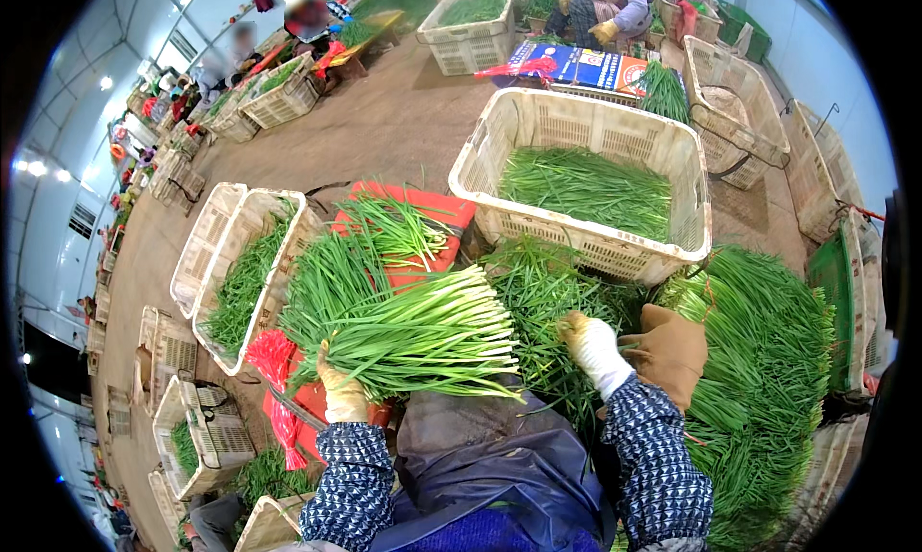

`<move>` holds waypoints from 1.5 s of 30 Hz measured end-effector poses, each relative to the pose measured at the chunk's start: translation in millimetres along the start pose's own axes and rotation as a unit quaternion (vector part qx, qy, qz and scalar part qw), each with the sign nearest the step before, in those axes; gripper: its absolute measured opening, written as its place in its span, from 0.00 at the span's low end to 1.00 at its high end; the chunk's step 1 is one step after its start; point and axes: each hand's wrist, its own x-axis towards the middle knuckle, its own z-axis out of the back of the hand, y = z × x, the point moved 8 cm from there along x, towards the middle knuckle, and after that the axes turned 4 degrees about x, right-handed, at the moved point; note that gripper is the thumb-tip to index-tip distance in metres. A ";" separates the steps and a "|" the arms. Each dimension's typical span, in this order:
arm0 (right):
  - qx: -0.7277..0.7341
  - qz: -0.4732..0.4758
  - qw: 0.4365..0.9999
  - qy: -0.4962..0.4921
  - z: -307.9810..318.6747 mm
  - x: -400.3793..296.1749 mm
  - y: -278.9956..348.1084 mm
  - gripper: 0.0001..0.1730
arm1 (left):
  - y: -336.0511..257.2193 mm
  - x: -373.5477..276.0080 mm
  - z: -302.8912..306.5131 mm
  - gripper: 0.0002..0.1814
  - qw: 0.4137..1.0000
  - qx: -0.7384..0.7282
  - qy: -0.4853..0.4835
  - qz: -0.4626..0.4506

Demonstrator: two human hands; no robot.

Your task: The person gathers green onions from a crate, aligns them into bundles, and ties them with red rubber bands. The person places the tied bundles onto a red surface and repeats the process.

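Note:
In a whitish work glove, my left hand (341,390) grips a fanned bunch of garlic chives (439,328) near its leafy end, the thumb on top. The pale stem ends point right. Beneath the bunch is a red padded board (432,210), with a smaller bunch of chives (403,228) at its far end. My right hand (587,343), also gloved, has its fingers curled above a heap of loose green leaves (540,285). Whether it pinches any leaf cannot be made out. A bundle of red plastic ties (277,364) hangs at the board's left edge.
A whitish plastic crate (576,231) with chives stands ahead. Another crate (252,278) with leaves is on the left. A large chive pile (756,393) fills the right side, beside a brown cloth (666,350). Across from me a person (612,11) sits by a blue-covered surface (576,65).

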 end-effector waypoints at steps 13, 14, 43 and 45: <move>0.632 0.031 0.774 -0.016 -40.0 -8.1 111.9 0.24 | 1.2 -6.3 -14.0 0.23 0.995 0.017 0.097 0.018; 0.539 0.051 0.841 -0.017 -32.6 -13.1 114.6 0.23 | -3.8 4.6 3.2 0.23 0.996 0.013 0.087 0.006; -0.095 0.477 0.873 -0.044 6.7 -59.0 174.2 0.24 | 8.8 -4.6 -9.3 0.24 0.998 0.027 0.035 0.047; -0.005 0.468 0.882 -0.052 -31.6 -36.9 150.1 0.24 | 11.4 0.6 -11.2 0.24 0.998 0.029 0.035 0.046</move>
